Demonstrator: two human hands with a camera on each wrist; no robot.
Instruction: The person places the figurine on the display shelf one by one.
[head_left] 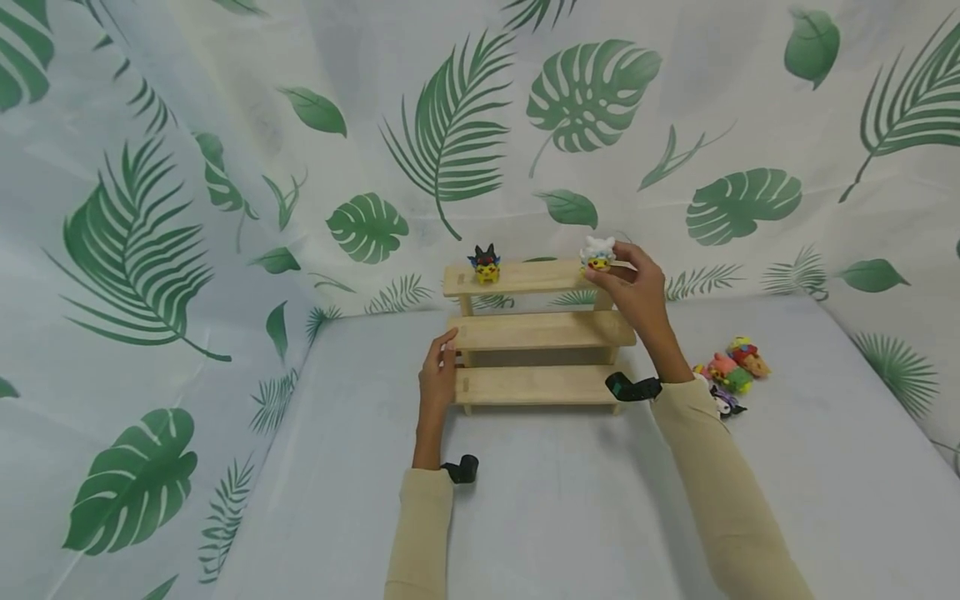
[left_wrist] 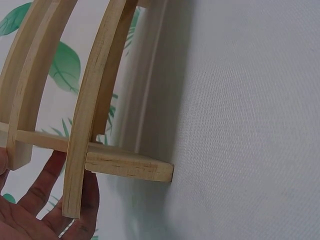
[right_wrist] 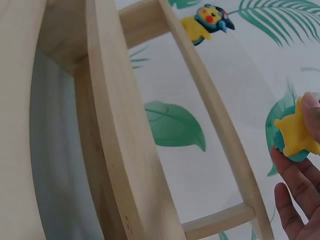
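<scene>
A three-tier wooden display stand (head_left: 543, 332) stands against the patterned backdrop. At its left side my left hand (head_left: 437, 375) holds the frame, with fingers (left_wrist: 42, 187) on the side pieces in the left wrist view. My right hand (head_left: 637, 287) pinches a small yellow figurine with a white hood (head_left: 597, 252) at the right end of the top tier. Its yellow body (right_wrist: 295, 130) and teal base show in the right wrist view; whether it touches the wood I cannot tell. A yellow figurine with a black eared hood (head_left: 487, 264) stands upright near the top tier's left end.
Several colourful figurines (head_left: 738, 367) lie in a cluster on the white table cloth (head_left: 540, 500), right of the stand and partly behind the right sleeve. A leaf-print sheet (head_left: 450, 125) hangs behind and at both sides. Each wrist wears a black camera (head_left: 465, 469).
</scene>
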